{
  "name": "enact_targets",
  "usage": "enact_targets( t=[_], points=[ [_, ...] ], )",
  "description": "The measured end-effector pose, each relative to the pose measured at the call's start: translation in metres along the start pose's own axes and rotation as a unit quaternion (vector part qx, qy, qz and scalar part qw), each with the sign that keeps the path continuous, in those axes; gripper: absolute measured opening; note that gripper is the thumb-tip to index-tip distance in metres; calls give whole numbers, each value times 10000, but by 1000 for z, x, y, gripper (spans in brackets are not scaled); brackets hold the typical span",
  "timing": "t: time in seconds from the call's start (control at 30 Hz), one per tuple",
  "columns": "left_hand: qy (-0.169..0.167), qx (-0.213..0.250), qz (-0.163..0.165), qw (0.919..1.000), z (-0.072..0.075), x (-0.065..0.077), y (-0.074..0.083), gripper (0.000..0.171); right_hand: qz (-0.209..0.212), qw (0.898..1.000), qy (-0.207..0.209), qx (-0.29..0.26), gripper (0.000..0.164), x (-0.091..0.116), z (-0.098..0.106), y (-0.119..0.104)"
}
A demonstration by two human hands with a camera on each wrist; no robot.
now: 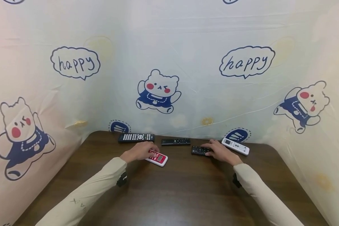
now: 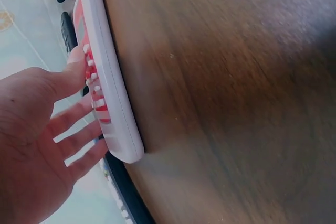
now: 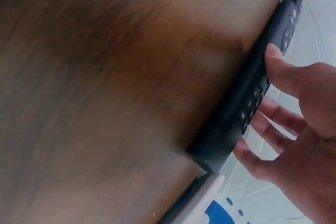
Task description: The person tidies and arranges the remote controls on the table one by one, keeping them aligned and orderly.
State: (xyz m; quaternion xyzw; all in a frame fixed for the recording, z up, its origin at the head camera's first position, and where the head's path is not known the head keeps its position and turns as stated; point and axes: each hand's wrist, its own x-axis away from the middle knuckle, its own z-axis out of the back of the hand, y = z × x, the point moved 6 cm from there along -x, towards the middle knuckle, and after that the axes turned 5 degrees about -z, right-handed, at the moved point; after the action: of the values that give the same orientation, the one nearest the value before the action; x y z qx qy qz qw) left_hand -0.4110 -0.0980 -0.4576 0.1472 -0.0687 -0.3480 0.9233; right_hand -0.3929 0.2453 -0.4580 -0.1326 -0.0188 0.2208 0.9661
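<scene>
A red-and-white remote control (image 1: 159, 158) with a small display lies on the wooden table under my left hand (image 1: 140, 151). In the left wrist view, the left thumb (image 2: 76, 59) touches its button face, and the other fingers reach to its far side. My right hand (image 1: 221, 153) holds a short black remote control (image 1: 197, 150). The right wrist view has the thumb (image 3: 275, 56) on the near edge of this black remote (image 3: 228, 111), with the fingers along its far side; their tips are partly hidden.
Along the table's back edge lie a long black remote (image 1: 136, 137) with white buttons, a slim black remote (image 1: 175, 142) and a white remote (image 1: 235, 146), the last just right of my right hand. A printed cloth (image 1: 197, 62) hangs behind the brown table (image 1: 169, 194).
</scene>
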Motion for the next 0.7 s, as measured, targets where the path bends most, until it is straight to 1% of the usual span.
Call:
enact_targets(
  t=[0.13,0.23,0.3,0.43,0.53,0.57,0.7],
  points=[
    [-75,-25,-59,10000,1,0,0,24,-97,9994,164,-299,40,-2,3,1],
    [-103,-91,-9,9999,3,0,-1,22,-327,9982,187,-457,36,-4,5,3],
    [-114,-78,58,9999,4,-1,-3,22,-490,9976,128,-474,33,-7,6,5],
    [-96,24,211,9997,3,-3,-7,21,-756,9951,-127,-629,34,-11,5,8],
    [-26,92,342,9994,3,-3,-8,21,-785,9936,-259,-769,35,-13,6,9],
    [6,110,378,9992,4,-3,-9,20,-741,9942,-259,-739,36,-13,7,9],
    [55,223,455,9987,5,-2,-7,21,-775,9927,-372,-848,43,-12,7,8]
  ],
)
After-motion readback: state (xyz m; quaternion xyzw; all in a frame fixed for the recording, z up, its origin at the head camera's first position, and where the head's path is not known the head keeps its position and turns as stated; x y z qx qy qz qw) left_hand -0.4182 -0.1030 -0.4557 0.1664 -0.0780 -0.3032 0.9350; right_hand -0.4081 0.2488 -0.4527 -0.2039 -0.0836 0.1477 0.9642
